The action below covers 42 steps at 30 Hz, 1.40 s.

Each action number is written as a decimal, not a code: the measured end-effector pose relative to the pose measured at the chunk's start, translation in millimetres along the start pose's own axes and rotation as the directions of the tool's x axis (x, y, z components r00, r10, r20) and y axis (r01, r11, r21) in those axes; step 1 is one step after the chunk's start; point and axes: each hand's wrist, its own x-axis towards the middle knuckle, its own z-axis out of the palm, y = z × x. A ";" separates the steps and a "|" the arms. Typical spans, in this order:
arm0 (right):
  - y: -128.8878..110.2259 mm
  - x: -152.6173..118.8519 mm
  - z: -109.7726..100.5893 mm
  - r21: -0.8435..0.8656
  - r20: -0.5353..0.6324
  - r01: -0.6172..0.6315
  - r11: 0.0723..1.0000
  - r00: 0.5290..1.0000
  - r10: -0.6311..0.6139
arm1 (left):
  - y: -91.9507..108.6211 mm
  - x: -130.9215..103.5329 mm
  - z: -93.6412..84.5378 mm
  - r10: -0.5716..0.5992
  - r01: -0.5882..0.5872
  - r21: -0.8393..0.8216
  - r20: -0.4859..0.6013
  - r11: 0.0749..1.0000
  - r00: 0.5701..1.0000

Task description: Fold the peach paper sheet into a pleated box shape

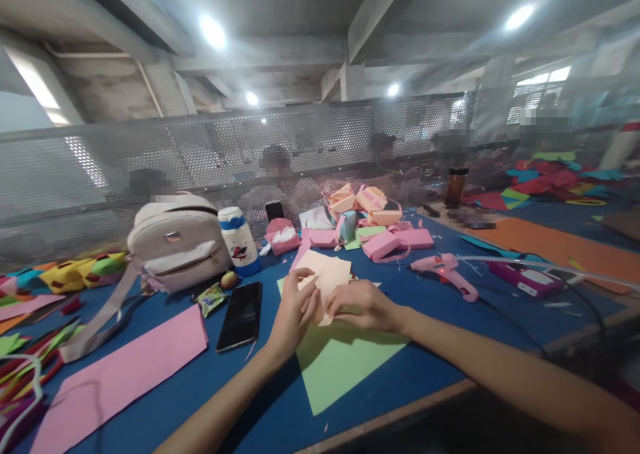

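Note:
Between my two hands is a piece of cream-coloured paper (pixel 327 272), held up over the blue table. My left hand (pixel 296 307) grips its left side, thumb and fingers bent around the edge. On the lower right, the curled fingers of my right hand (pixel 363 305) pinch the same paper; the fingertips partly hide where it is gripped. Beneath both hands lies a light green sheet (pixel 345 371), flat on the table. Right of my right hand rests a pink glue gun (pixel 446 271) with a cable trailing from it.
Left of my arms are a black phone (pixel 241 316), a pink sheet (pixel 135 374), a white backpack (pixel 173 241) and a white-and-blue bottle (pixel 239 241). Folded pink and peach paper pieces (pixel 385 241) are heaped behind. An orange sheet (pixel 545 247) and a purple box (pixel 525 279) lie right. A perforated metal screen (pixel 310 134) borders the table.

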 end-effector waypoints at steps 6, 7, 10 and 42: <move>-0.4 0.9 1.0 0.067 0.001 -0.007 0.998 1.000 0.007 | 3.8 -1.0 -1.2 0.002 -0.002 0.006 0.008 1.000 1.000; -0.6 1.2 1.0 0.076 0.005 -0.005 0.997 1.000 0.004 | 4.5 -1.0 -1.3 0.009 -0.009 0.004 0.014 1.000 1.000; -0.9 1.6 0.4 0.098 0.007 0.002 0.995 1.000 -0.002 | 6.1 -0.7 -1.9 0.035 -0.035 -0.011 0.020 0.999 0.999; -2.1 -0.9 1.6 -0.146 -0.249 -0.228 0.963 0.950 0.187 | 18.4 -0.9 -3.8 0.155 -0.157 0.078 0.035 0.984 0.987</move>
